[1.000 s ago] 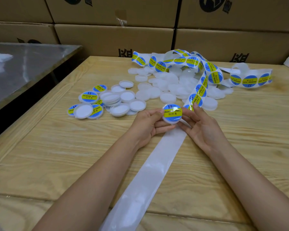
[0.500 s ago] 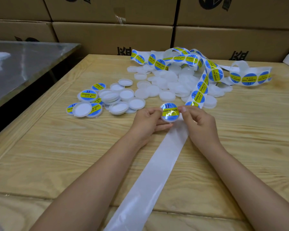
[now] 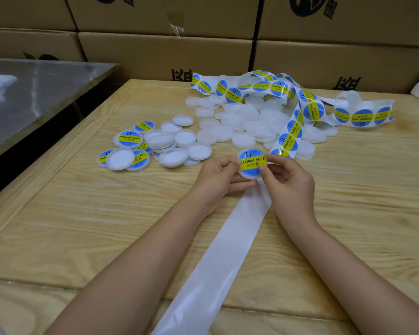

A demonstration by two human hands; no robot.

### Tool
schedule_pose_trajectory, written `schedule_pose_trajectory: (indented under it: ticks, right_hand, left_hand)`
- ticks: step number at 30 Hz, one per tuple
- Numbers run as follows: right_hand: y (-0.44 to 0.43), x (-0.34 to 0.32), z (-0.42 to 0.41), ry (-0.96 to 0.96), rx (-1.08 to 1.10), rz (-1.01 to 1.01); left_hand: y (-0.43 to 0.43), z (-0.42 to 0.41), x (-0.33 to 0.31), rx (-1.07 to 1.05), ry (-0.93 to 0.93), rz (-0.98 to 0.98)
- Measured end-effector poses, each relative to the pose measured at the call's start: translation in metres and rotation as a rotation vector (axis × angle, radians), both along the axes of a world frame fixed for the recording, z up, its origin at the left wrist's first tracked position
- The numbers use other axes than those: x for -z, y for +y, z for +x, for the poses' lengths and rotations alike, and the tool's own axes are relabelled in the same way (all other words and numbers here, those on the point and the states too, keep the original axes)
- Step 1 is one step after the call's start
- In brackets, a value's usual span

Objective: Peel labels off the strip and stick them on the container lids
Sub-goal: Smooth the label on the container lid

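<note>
My left hand (image 3: 218, 176) grips the lid (image 3: 248, 175) at frame centre, the label (image 3: 251, 162) covering its top. My right hand (image 3: 288, 180), open beside the lid a second ago, now pinches its right edge, thumb pressing the label. In my judgement this lid is nearly finished; the strip (image 3: 288, 139), upper right, supplies the next label.

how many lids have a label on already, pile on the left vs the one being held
labelled pile lids: 5, some partly covered
held lid, gripped by left hand and right hand: 1
total: 6
</note>
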State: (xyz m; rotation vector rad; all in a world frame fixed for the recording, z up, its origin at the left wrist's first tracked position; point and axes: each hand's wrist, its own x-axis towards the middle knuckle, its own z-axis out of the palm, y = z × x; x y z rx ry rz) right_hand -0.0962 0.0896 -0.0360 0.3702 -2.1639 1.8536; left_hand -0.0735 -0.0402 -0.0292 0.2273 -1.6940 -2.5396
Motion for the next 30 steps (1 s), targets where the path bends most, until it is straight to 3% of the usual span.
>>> schedule_pose_trajectory:
  ticks: [5, 8, 17, 30]
  right_hand:
    - [0.0015, -0.0027, -0.0013, -0.057, 0.035, -0.111]
    - [0.0014, -0.0036, -0.0008, 0.004, 0.071, -0.047]
    - [0.0026, -0.0004, -0.0063, -0.093, 0.088, 0.034]
    - [0.0017, 0.0059, -0.0048, 0.143, 0.160, 0.245]
  left_hand:
    - [0.0025, 0.0010, 0.0016, 0.009, 0.028, -0.069]
    - [0.0056, 0.0012, 0.0030, -0.015, 0.034, -0.144]
    - [0.0085, 0.0020, 0.0039, -0.059, 0.053, -0.184]
    - [0.0078, 0.0019, 0.0030, -0.059, 0.037, -0.120]
